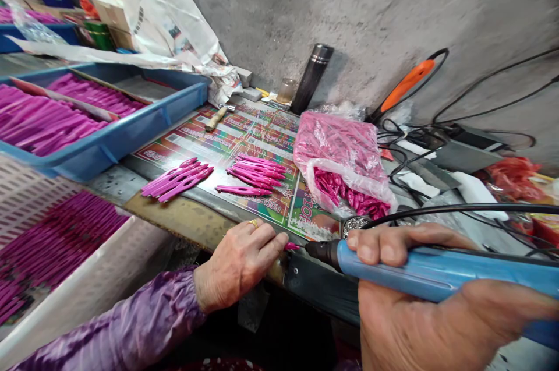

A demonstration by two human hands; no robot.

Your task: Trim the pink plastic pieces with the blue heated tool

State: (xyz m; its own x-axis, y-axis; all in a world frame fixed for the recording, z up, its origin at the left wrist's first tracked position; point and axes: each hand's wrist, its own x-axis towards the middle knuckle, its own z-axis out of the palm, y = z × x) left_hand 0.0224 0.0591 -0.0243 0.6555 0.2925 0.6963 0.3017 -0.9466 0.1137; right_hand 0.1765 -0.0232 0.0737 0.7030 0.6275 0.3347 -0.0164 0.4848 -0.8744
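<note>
My left hand (240, 260) is at the front edge of the bench, its fingers closed on a slim magenta plastic piece (292, 246); only the pointed end shows. My right hand (414, 295) wraps round a blue electric screwdriver (402, 269) with a black nose and a cable. The screwdriver's thin bit points left at the piece's end; whether they touch is too small to tell. Just beyond my left hand lie two small groups of slotted magenta pieces, a left group (178, 179) and a right group (257, 173). An opened plastic bag (340, 149) of small magenta parts stands beyond the screwdriver.
A blue divided tray (131, 141) of magenta pieces stands left, above a white perforated basket (91, 295) holding more. A small hammer (217, 119), a dark flask (312, 78) and an orange-handled tool (408, 84) are near the wall. Black cables (399, 155) tangle at right.
</note>
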